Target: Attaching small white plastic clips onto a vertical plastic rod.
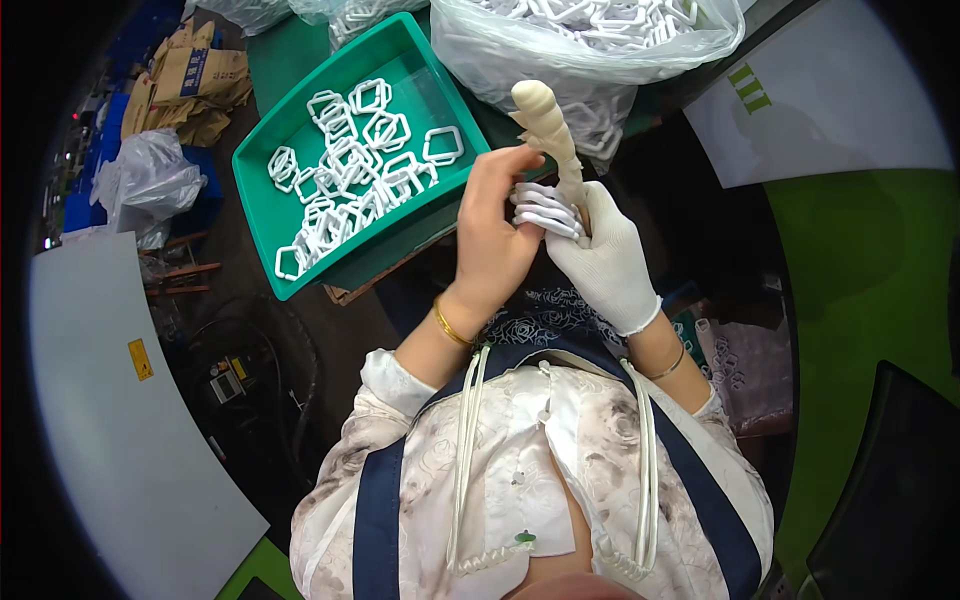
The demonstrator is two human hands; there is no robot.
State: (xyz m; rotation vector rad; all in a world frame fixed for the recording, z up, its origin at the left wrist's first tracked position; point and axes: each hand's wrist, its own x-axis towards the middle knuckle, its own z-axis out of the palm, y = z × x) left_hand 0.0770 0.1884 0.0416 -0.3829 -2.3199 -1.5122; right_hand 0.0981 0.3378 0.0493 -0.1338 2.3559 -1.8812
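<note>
In front of my chest, my gloved right hand (610, 260) is closed around the lower end of a cream-coloured tapered rod (545, 120), thumb along its side. The rod points up and away, and its surface looks wrapped or ridged. Several white plastic ring-like frames (547, 212) sit stacked between my hands, at the base of the rod. My bare left hand (492, 220) curls against the left side of this stack, fingertips reaching toward the rod. Whether the frames encircle the rod or lie beside it I cannot tell.
A green bin (258, 215) of loose white angular frames stands ahead to the left. Behind the rod is a clear plastic bag (600, 65) full of similar pieces. White panels (130, 400) flank me, with brown paper sacks (200, 85) at far left.
</note>
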